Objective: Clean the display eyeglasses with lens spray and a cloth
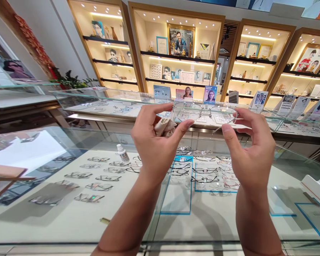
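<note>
Raised in front of me is a pair of thin-rimmed clear eyeglasses point(206, 111), held up by both sides above the glass display case. My left hand point(160, 138) grips the left side of the frame between thumb and fingers. A crumpled pale cloth point(165, 127) is tucked in that same hand. At the other end, my right hand point(250, 145) pinches the right side of the frame; a thin temple arm shows near its thumb. Below the hands, several pairs of eyeglasses point(204, 177) lie in rows inside the case.
A small white bottle point(123, 153) stands on the glass display case point(128, 227) left of my forearm. A white tray-like object point(318, 188) is at the right edge. Further back runs a second glass counter point(106, 103) with poster stands point(210, 94), before lit wall shelves point(177, 55).
</note>
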The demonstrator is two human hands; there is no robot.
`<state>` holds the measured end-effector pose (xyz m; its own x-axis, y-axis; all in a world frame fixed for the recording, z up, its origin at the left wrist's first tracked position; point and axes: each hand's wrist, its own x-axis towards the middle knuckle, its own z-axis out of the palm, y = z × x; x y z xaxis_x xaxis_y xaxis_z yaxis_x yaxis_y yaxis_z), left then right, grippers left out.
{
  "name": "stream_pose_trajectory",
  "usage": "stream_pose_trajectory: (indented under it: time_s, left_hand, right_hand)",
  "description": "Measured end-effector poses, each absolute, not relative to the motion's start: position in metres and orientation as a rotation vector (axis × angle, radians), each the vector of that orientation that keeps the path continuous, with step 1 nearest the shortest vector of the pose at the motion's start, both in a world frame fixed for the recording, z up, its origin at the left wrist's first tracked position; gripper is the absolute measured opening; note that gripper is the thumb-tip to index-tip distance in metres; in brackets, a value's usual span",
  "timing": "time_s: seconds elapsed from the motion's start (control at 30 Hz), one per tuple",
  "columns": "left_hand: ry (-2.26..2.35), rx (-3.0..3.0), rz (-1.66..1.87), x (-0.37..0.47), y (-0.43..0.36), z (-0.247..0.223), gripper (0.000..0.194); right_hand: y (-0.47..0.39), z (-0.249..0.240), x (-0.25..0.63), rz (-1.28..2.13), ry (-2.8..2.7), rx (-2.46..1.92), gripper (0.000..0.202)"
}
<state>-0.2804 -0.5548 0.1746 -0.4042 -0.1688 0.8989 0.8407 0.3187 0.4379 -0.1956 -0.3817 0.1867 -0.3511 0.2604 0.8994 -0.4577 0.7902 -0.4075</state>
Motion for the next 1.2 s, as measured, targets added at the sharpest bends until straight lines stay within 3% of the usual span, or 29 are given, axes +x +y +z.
stream_pose_trajectory:
  time_s: [0.43,1.2]
  left_hand:
    - [-1.481,-0.537,-1.122,-0.278,-0.553,0.173,0.047]
    - [-1.506,-0.67,-1.432,-0.285,-0.551,0.174,0.038]
  right_hand:
    - [-0.377,0.186,-0.2,0.867,-1.85,0.171,0.035]
    - [-0.382,0.188,-0.195,0.769,-1.673,0.223,0.03]
